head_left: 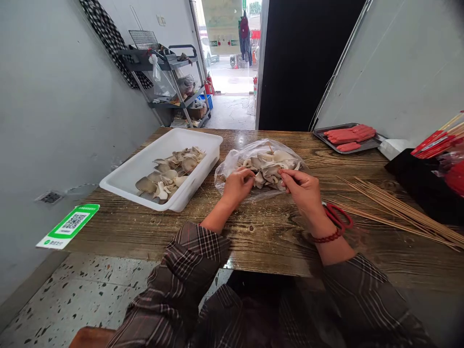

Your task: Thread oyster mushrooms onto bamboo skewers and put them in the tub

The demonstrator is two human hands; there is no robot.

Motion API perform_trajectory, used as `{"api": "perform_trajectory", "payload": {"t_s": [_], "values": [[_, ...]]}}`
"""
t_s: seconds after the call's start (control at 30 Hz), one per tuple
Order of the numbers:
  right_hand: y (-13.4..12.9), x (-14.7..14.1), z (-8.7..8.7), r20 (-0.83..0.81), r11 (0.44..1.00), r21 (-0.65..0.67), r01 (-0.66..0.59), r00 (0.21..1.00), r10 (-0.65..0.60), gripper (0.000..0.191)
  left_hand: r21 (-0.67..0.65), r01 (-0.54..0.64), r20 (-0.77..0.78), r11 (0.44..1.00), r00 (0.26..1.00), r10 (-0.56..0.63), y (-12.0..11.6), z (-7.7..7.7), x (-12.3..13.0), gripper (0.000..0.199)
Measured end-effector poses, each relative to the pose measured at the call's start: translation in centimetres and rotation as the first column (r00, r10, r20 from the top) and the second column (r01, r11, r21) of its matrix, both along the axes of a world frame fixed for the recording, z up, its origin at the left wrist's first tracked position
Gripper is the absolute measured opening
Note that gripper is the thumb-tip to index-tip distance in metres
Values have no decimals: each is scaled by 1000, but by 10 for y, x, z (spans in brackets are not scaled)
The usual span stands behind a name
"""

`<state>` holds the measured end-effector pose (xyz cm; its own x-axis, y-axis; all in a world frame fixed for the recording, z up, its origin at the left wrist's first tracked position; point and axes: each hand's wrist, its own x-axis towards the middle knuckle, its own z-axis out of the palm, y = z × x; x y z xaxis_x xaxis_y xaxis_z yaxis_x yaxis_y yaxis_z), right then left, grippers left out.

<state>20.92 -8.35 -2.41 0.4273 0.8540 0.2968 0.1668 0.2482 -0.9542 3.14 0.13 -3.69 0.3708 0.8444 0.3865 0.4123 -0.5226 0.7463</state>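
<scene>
A clear plastic bag [232, 162] lies open on the wooden table, full of grey-white mushrooms [273, 166]. My left hand [239, 184] is at the bag's near left side with its fingers curled against the mushrooms; what they hold, if anything, is hidden. At the right side of the pile, my right hand [300, 187] pinches with thumb and forefinger at a mushroom's edge, the held thing too small to name. To the left stands a white plastic tub [195, 189] with more mushrooms [166, 175] in it.
Wooden skewers [402, 208] and red-handled scissors [339, 216] lie right of my right hand. A dark tray [321, 135] of red sausages [350, 135] sits at the back right, near a black box [416, 179]. A green QR card [72, 224] is at the left edge.
</scene>
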Motion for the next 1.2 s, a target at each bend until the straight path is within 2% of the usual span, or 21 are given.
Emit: {"api": "perform_trajectory", "payload": {"t_s": [0.1, 0.17, 0.23, 0.33, 0.47, 0.63, 0.77, 0.9, 1.07, 1.2], "values": [[-1, 0, 2, -28, 1000, 5, 1, 1000, -1, 31, -254, 41, 271, 966, 962, 30, -2, 7, -2, 7], [-1, 0, 2, -32, 1000, 6, 3, 999, -2, 31, -413, 154, 461, 897, 885, 61, -4, 12, -4, 14], [-1, 0, 1, -23, 1000, 0, 5, 1000, -5, 31, -513, 290, 602, 808, 793, 97, -5, 17, -6, 20], [-1, 1, -1, -7, 1000, -5, 4, 1000, -4, 31, -564, 437, 716, 701, 681, 151, -8, 23, -8, 22], [-1, 1, -2, 1, 1000, -6, -24, 1000, 24, 31, -581, 508, 760, 636, 618, 201, -10, 25, -9, 16], [-2, -1, 0, -9, 998, -21, -56, 998, 56, 30, -585, 516, 749, 625, 639, 174, -9, 21, -7, 20], [-3, -1, 0, -8, 997, -38, -70, 998, 70, 31, -561, 567, 773, 603, 620, 136, -11, 21, -6, 35], [-3, -1, -2, -12, 997, -33, -70, 997, 70, 30, -543, 585, 784, 603, 611, 112, -14, 22, -5, 27], [-2, 0, -3, 0, 997, -36, -75, 997, 75, 31, -573, 506, 771, 644, 600, 214, -11, 21, -5, 23], [-2, 1, -6, 16, 994, -37, -102, 995, 103, 31, -548, 388, 770, 741, 580, 266, -4, 22, -8, 20]]}}
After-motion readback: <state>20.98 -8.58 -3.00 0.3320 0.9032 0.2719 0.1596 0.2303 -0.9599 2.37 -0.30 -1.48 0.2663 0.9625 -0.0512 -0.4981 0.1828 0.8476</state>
